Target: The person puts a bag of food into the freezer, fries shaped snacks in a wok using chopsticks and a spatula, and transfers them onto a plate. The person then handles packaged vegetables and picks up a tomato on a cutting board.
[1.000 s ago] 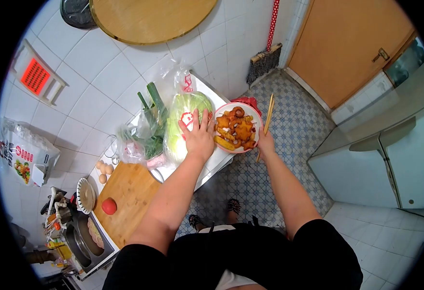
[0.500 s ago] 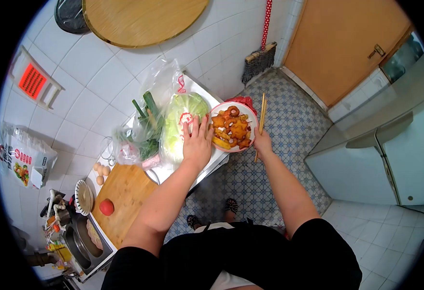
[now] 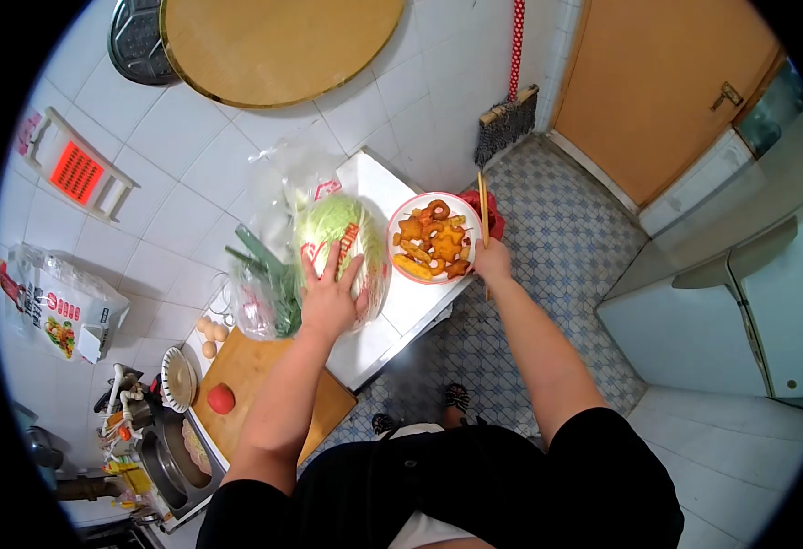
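My left hand (image 3: 329, 297) lies with spread fingers on a bagged cabbage (image 3: 339, 233), pressed against its near side. Green onions in clear plastic (image 3: 273, 284) sit just left of it. With my right hand (image 3: 492, 263) I grip the right rim of a white plate (image 3: 413, 203) with a pink edge, and a pair of chopsticks (image 3: 485, 206) is held in the same hand. Brown and yellow fried pieces (image 3: 447, 242) cover the plate, which is over the right end of the white counter (image 3: 362, 174).
A wooden cutting board (image 3: 328, 407) bears a red tomato-like item (image 3: 221, 398). Beyond it are several eggs (image 3: 209, 349), a ribbed bowl (image 3: 178, 379) and a sink (image 3: 159, 462). A broom (image 3: 506, 128) leans by the door (image 3: 658, 91); a fridge (image 3: 694, 311) stands right.
My left hand has pushed the cabbage and green onions leftward, away from the plate. More white counter shows between cabbage and plate. My right hand keeps hold of plate and chopsticks.
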Available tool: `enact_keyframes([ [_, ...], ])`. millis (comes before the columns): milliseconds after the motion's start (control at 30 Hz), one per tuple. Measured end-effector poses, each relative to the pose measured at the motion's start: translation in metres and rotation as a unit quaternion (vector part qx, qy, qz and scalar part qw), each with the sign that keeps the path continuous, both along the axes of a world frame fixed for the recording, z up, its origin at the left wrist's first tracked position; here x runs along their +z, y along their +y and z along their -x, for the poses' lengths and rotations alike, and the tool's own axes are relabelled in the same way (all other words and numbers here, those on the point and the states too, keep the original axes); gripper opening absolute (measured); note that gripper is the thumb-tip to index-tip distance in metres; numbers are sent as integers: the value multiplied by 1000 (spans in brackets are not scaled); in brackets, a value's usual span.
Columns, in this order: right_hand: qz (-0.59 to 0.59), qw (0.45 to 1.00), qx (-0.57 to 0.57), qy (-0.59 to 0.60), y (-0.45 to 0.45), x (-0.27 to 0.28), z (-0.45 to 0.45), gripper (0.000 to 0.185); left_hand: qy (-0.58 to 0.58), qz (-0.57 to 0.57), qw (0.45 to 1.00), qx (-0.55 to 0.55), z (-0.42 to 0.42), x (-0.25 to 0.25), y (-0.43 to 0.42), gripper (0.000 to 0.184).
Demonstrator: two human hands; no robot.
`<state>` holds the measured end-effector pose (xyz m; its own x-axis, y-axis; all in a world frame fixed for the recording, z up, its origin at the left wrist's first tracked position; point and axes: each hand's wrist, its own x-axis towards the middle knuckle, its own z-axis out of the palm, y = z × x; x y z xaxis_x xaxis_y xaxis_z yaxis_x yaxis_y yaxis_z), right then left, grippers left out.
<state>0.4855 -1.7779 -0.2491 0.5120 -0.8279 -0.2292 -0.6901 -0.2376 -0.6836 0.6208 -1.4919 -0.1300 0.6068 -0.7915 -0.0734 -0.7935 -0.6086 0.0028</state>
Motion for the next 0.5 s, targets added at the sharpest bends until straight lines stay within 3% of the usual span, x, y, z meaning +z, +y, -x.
enact_keyframes([
  [33, -31, 999, 2, -12, -3, -10, -10, 31, -2, 61, 998, -29, 3, 4, 7, 61],
  [100, -90, 996, -2, -23, -2, -6, -26, 32, -2, 71, 997, -31, 7, 11, 20, 61],
  [367, -77, 995, 54, -29, -14, -39, -100, 30, 14, 159, 987, -1, 7, 3, 49, 59],
  [500, -113, 992, 63, -2, -4, -8, -139, 31, 8, 166, 986, 0, 4, -4, 53, 60],
])
